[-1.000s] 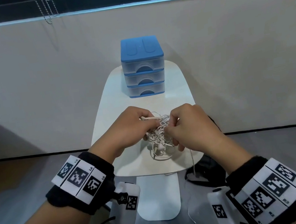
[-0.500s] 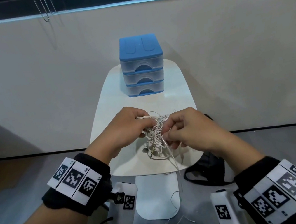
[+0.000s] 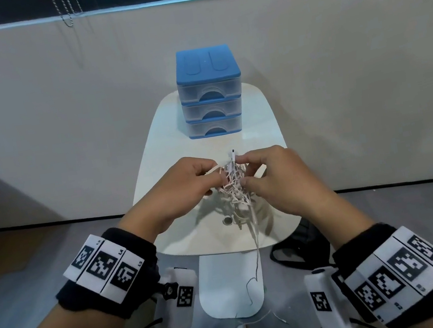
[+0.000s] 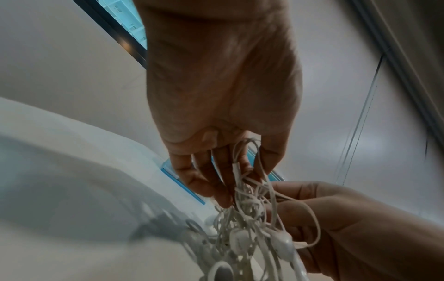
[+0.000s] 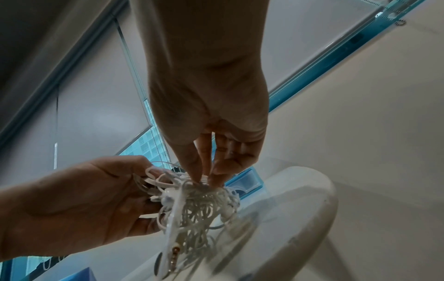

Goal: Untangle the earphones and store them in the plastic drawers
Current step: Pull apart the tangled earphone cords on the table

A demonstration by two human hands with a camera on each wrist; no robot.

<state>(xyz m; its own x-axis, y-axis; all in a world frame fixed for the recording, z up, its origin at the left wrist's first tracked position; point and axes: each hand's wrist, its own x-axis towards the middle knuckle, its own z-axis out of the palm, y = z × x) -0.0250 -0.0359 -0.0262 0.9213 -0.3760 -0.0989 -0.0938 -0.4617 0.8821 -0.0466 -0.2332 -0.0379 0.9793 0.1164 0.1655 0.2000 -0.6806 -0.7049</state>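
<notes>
A tangled bundle of white earphones point(image 3: 234, 186) hangs above the near part of the small white table point(image 3: 168, 154). My left hand point(image 3: 184, 186) grips its left side with cords looped through the fingers point(image 4: 240, 167). My right hand point(image 3: 271, 175) pinches cords at the top of the earphones point(image 5: 199, 205) with thumb and fingertips point(image 5: 216, 176). A jack plug point(image 3: 233, 155) sticks up between the hands, and another gold plug point(image 5: 174, 254) dangles below. One cord trails over the table's near edge. The blue plastic drawers point(image 3: 210, 92), three drawers all closed, stand at the far end.
A beige wall rises right behind the table. A black bag point(image 3: 299, 247) lies on the grey floor at the table's right. A white table base point(image 3: 228, 283) shows below the near edge. Bare tabletop lies between the hands and the drawers.
Both hands have lifted the bundle higher off the table. The right hand shifted its pinch to the top of the tangle, and a jack plug now sticks up between the hands.
</notes>
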